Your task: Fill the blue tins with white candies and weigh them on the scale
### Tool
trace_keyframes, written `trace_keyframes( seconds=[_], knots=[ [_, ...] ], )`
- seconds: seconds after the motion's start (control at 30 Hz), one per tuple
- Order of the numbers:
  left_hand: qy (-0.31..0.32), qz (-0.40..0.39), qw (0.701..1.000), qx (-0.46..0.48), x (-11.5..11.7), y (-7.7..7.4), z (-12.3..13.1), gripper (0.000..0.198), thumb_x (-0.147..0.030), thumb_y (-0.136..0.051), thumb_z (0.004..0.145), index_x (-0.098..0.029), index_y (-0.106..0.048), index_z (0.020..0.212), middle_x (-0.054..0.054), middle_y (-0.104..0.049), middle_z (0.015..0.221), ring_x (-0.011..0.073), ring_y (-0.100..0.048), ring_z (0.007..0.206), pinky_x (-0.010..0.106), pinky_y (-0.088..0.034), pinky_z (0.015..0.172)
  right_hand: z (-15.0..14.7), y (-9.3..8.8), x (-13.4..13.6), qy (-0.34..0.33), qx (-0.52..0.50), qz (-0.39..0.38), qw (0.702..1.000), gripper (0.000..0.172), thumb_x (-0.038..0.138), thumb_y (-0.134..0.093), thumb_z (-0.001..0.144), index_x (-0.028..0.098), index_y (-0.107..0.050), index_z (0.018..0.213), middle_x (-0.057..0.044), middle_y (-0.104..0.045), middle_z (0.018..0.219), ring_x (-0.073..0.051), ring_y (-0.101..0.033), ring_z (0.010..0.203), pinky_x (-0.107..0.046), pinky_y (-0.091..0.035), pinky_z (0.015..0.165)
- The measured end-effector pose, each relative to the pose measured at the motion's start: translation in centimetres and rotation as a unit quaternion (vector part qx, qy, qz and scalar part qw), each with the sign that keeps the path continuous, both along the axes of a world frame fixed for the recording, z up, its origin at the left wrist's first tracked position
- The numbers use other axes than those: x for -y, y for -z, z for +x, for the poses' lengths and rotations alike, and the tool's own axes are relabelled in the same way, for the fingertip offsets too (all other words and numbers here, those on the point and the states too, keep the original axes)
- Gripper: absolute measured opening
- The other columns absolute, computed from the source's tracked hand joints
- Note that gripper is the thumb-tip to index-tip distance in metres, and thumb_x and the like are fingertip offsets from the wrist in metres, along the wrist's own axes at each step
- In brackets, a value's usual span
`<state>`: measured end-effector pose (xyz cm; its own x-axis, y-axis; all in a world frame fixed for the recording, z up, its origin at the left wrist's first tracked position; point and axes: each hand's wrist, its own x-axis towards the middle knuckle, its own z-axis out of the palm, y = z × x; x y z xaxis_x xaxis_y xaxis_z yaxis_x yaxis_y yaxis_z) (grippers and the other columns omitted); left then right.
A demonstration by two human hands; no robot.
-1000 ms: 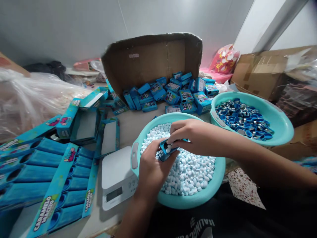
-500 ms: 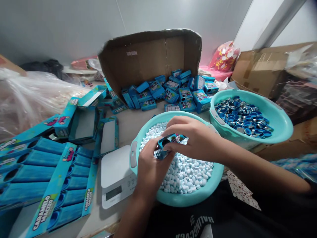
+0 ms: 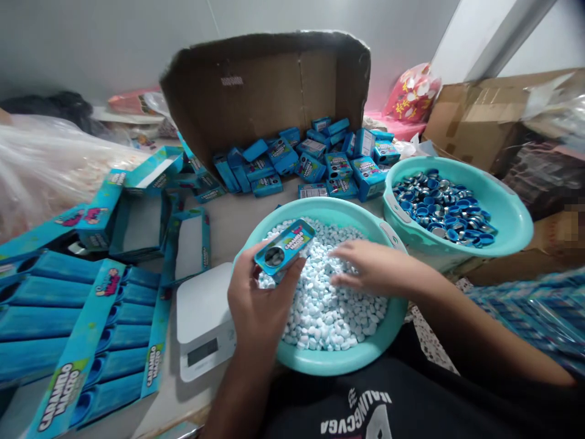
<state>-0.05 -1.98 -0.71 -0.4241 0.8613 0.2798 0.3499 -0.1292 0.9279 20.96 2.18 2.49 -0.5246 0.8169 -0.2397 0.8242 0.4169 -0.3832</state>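
My left hand (image 3: 256, 302) grips a small blue candy box (image 3: 286, 248) with a round hole in its face, held over the near teal basin (image 3: 347, 360). That basin is full of small white and pale blue candies (image 3: 320, 308). My right hand (image 3: 365, 265) rests on the candies with its fingers curled down into them; what they hold, if anything, is hidden.
A white kitchen scale (image 3: 201, 320) sits left of the basin. A second teal basin (image 3: 507, 235) at the right holds blue and silver caps (image 3: 441, 207). Several small blue boxes (image 3: 315, 161) lie before an open cardboard carton (image 3: 265, 91). Blue display trays (image 3: 86, 323) fill the left.
My right hand has let go of the small box and dropped onto the candies. My left hand has lifted the box and turned its printed face up.
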Motion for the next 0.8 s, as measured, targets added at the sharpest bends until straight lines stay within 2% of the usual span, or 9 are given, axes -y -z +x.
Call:
trace_keyframes(
  seconds=[0.07,0.13,0.27,0.4,0.53,0.67,0.8],
  knots=[
    [-0.006,0.02,0.999,0.047,-0.2,-0.2,0.0,0.049,-0.035,-0.09,0.068,-0.023,-0.069,0.111,0.002,-0.075,0.1,0.0191,-0.073,0.09,0.032,-0.062,0.08,-0.3,0.9,1.1,-0.041,0.053,-0.008,0.998,0.066,0.061,-0.072,0.087,0.017,-0.064,0.136,-0.02,-0.064,0.124,-0.04,-0.06,0.115,-0.048,-0.048,0.092],
    [0.002,0.026,0.997,0.074,-0.3,-0.3,0.0,0.049,-0.032,-0.091,0.067,-0.023,-0.069,0.111,0.001,-0.075,0.099,0.0184,-0.073,0.09,0.03,-0.062,0.079,-0.7,1.6,1.9,-0.041,0.054,0.011,0.998,0.069,0.061,-0.076,0.083,0.015,-0.066,0.133,-0.019,-0.065,0.115,-0.038,-0.061,0.109,-0.044,-0.047,0.087],
    [0.032,-0.007,0.997,0.063,-0.3,-0.1,-0.1,0.049,-0.033,-0.091,0.067,-0.024,-0.07,0.111,0.002,-0.075,0.101,0.0199,-0.073,0.091,0.032,-0.062,0.08,-0.9,2.3,1.6,-0.03,0.017,-0.009,0.999,0.048,0.05,-0.077,0.087,0.012,-0.072,0.116,-0.015,-0.068,0.104,-0.031,-0.063,0.097,-0.037,-0.045,0.077],
    [0.11,-0.035,0.993,0.012,-0.2,0.1,-0.3,0.042,-0.035,-0.087,0.074,-0.025,-0.071,0.112,0.003,-0.076,0.104,0.0218,-0.073,0.093,0.036,-0.06,0.085,-0.6,2.0,0.2,-0.048,-0.024,-0.024,0.998,0.025,0.037,-0.067,0.096,0.013,-0.074,0.101,-0.012,-0.072,0.098,-0.026,-0.066,0.09,-0.035,-0.043,0.076],
    [0.153,-0.04,0.987,-0.033,-0.3,0.2,-0.5,0.041,-0.035,-0.084,0.077,-0.025,-0.071,0.114,0.005,-0.076,0.105,0.0237,-0.072,0.095,0.041,-0.058,0.089,0.4,0.2,-0.9,-0.049,-0.078,0.016,0.996,0.024,0.036,-0.063,0.099,0.016,-0.076,0.099,-0.009,-0.074,0.093,-0.023,-0.067,0.086,-0.034,-0.044,0.074],
    [0.181,-0.047,0.981,-0.058,-0.5,0.2,-0.6,0.039,-0.035,-0.082,0.079,-0.025,-0.07,0.115,0.005,-0.076,0.108,0.026,-0.071,0.101,0.044,-0.057,0.092,1.2,-2.9,-1.8,-0.031,-0.169,0.092,0.981,0.026,0.042,-0.066,0.097,0.019,-0.076,0.099,-0.006,-0.077,0.094,-0.02,-0.068,0.085,-0.032,-0.046,0.074],
    [0.202,-0.035,0.976,-0.076,-0.5,0.1,-0.7,0.037,-0.036,-0.08,0.082,-0.027,-0.069,0.116,0.003,-0.075,0.109,0.0234,-0.07,0.099,0.04,-0.055,0.09,-0.4,-5.9,-2.6,-0.119,-0.182,0.123,0.968,0.023,0.04,-0.069,0.095,0.019,-0.076,0.101,-0.005,-0.076,0.092,-0.018,-0.067,0.082,-0.03,-0.046,0.072]
  ],
)
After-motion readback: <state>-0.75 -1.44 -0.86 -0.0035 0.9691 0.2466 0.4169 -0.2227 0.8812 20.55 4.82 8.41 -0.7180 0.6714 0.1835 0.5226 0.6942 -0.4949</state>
